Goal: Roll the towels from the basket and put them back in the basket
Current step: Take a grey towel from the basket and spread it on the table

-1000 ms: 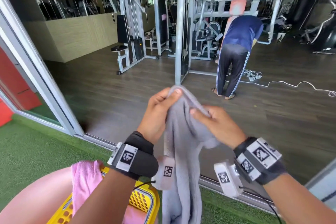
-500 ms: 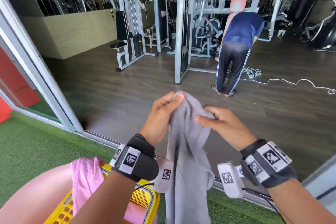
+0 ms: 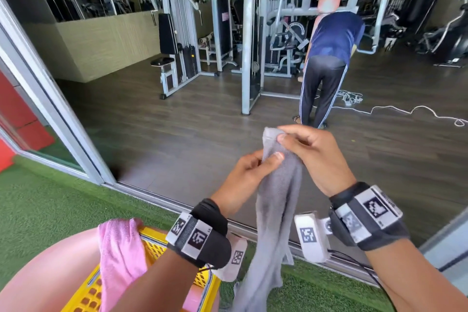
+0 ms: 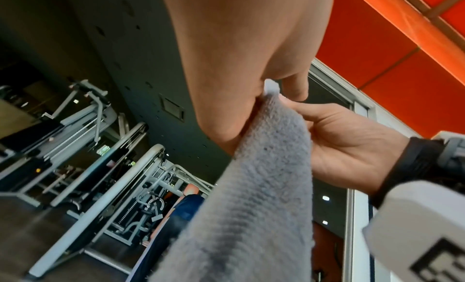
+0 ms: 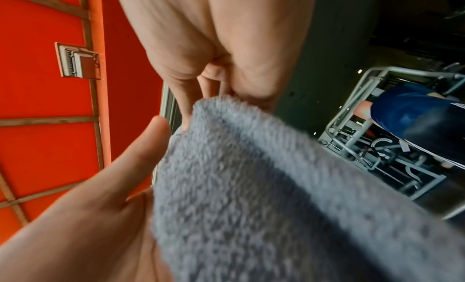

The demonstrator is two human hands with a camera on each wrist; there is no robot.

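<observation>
The grey towel point(image 3: 276, 205) hangs in the air between both hands, well above the green turf point(image 3: 38, 210) and just right of the yellow basket point(image 3: 152, 248); the left hand point(image 3: 243, 180) pinches its upper part between thumb and fingers, and the right hand point(image 3: 314, 157) pinches the top edge just above, so each grip is pressed onto cloth rather than spread. The likeliest trouble, as I judge it, is that the towel is bunched lengthwise into a narrow rope (not laid flat), so a roll begun from here would come out lopsided and loose; with no worktop in view to roll against, the free lower end could also swing, drag on the turf, or slip out if one pinch relaxes while the other shifts. The towel is thick terry, matt and nubby in both wrist views, limp enough to fold wherever it is not held; its hanging tail looks uneven and creased. The basket is hard plastic with a perforated lattice wall, and a pink towel point(image 3: 119, 261), softer and thinner-looking, drapes over its near rim; a large smooth pink rounded thing point(image 3: 50, 273) sits beside it, its nature unclear.
</observation>
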